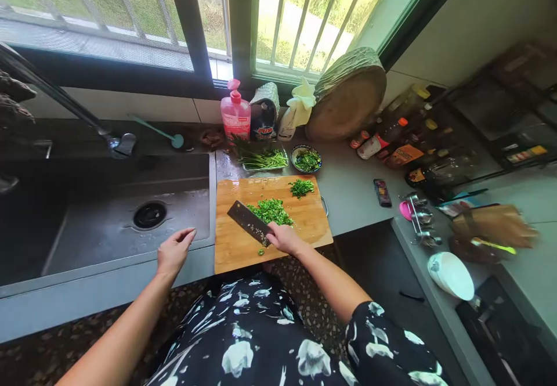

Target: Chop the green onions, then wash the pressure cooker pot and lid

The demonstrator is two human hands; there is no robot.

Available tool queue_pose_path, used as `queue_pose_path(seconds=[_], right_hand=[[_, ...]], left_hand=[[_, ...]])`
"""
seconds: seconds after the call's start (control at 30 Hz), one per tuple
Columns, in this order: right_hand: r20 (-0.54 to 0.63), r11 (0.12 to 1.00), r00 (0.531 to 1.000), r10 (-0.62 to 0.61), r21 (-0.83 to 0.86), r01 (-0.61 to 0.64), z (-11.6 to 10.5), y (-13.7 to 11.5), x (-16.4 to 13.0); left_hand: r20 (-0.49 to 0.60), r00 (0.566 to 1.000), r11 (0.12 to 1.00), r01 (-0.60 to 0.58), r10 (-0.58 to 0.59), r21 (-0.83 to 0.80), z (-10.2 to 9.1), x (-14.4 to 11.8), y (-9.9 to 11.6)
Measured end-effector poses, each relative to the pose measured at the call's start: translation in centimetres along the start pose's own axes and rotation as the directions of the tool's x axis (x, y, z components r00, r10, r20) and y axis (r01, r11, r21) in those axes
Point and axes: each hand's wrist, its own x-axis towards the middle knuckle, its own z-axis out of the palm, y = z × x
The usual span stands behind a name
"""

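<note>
My right hand (282, 238) is closed around the handle of a cleaver (250, 222). Its dark, broad blade slants over a wooden cutting board (232, 251), with small chopped bits stuck to it. Just behind the blade lies a heap of chopped greens (272, 210). A smaller green pile (301, 187) sits at the board's far right, and a small green piece (261, 252) lies near the front edge. My left hand (172, 252) hovers by the sink's front right corner, left of the board. Its fingers are drawn together against the thumb, and I see nothing in them.
Behind the board are a tray of long green stalks (265, 158) and a bowl of greens (306, 159). A pink pump bottle (235, 116) and a round wooden block (348, 104) stand by the window. The sink (104, 229) is left; bottles (402, 154) and a white bowl (450, 276) are right.
</note>
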Motion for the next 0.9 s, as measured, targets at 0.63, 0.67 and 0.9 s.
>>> queue_pose_path(seconds=[0.63,0.67,0.9], right_hand=[[-0.136,0.985,0.978,-0.160,-0.089,0.149,-2.8,5.7,0.5],[-0.196,0.994,0.976,-0.090,-0.072,0.077,-2.8,6.1,-0.1],[-0.274,0.880,0.856,0.439,-0.062,-0.471,-0.3,7.0,-2.6]], left_hand=[[-0.074,0.990,0.993,0.113,-0.116,-0.040,0.6,-3.1,-2.2],[-0.065,0.991,0.992,0.113,-0.117,-0.058,0.7,-3.0,-2.1],[-0.017,0.996,0.996,0.092,-0.093,-0.011,0.9,-2.3,-1.3]])
